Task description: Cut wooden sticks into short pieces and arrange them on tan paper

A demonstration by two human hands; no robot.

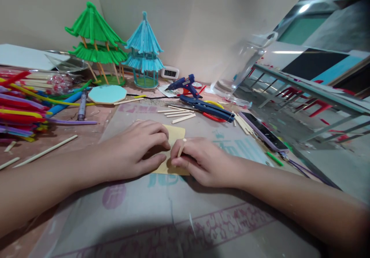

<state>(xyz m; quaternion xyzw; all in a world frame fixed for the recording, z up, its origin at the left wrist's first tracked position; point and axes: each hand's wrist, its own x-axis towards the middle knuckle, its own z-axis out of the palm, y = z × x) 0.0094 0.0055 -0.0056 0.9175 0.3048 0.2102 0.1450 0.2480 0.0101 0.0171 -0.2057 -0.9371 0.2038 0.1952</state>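
My right hand point(206, 159) is closed, pinching a short wooden stick point(181, 148) between thumb and fingers, with its round end pointing up. Beneath both hands lies a small yellow sheet of paper point(177, 134). My left hand point(146, 146) rests over the left part of that sheet, fingers bent and thumb apart from them, with nothing visible between them. Just beyond the sheet, several cut wooden sticks point(179, 115) lie on the printed board point(138, 211). Past these are a pair of blue-handled cutters point(208, 108) and a blue hot glue gun point(183, 84).
At the back stand a green pavilion model point(98, 46) and a blue one point(144, 52), near a small clock point(170, 72). Colourful pipe cleaners point(23, 108) and a pale blue octagonal piece point(107, 94) lie left. A phone point(263, 131) and a clear pitcher point(239, 65) are right.
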